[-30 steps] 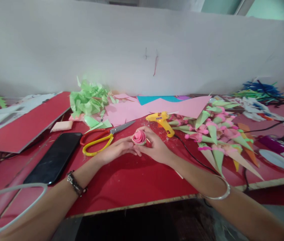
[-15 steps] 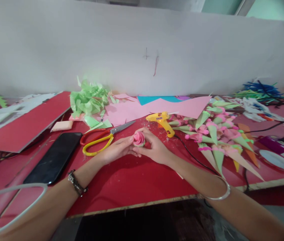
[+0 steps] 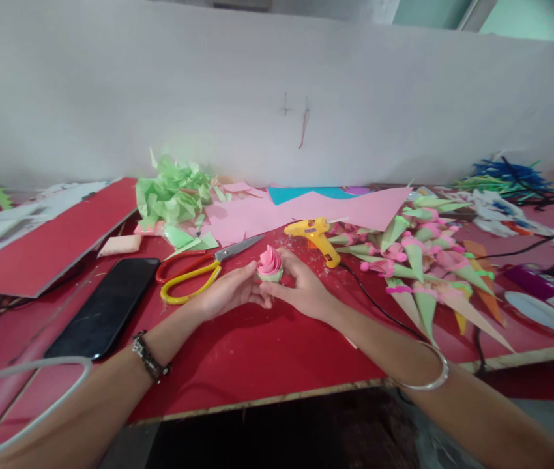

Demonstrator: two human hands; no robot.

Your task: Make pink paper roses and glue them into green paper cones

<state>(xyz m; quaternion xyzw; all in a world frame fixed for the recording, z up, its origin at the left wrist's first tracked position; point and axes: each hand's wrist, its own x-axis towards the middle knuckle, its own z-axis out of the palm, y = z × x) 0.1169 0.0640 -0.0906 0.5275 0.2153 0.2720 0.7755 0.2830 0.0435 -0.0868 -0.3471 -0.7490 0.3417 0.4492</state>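
A pink paper rose [image 3: 270, 259] with a pale green base stands between my two hands, above the red table. My right hand [image 3: 304, 286] grips it from the right, with the thumb across the green base and the fingers behind. From the other side, my left hand [image 3: 233, 292] cups it, its thumb at the petals and its curled fingers low by the base. The ends of some fingers are hidden behind the flower. Scissors [image 3: 193, 277] with red and yellow handles lie just beyond my left hand. A yellow glue gun [image 3: 317, 238] rests beyond my right hand.
A black phone [image 3: 105, 306] and an eraser-like block [image 3: 119, 245] lie at the left. Crumpled green paper [image 3: 174, 192] and pink sheets [image 3: 252, 218] are at the back. Several paper cones with pink tips [image 3: 416, 254] pile up at the right, near a purple power strip [image 3: 545, 286].
The rose has tipped more upright, so its side and green base show more. My left thumb has shifted from the top of the petals to their left side.
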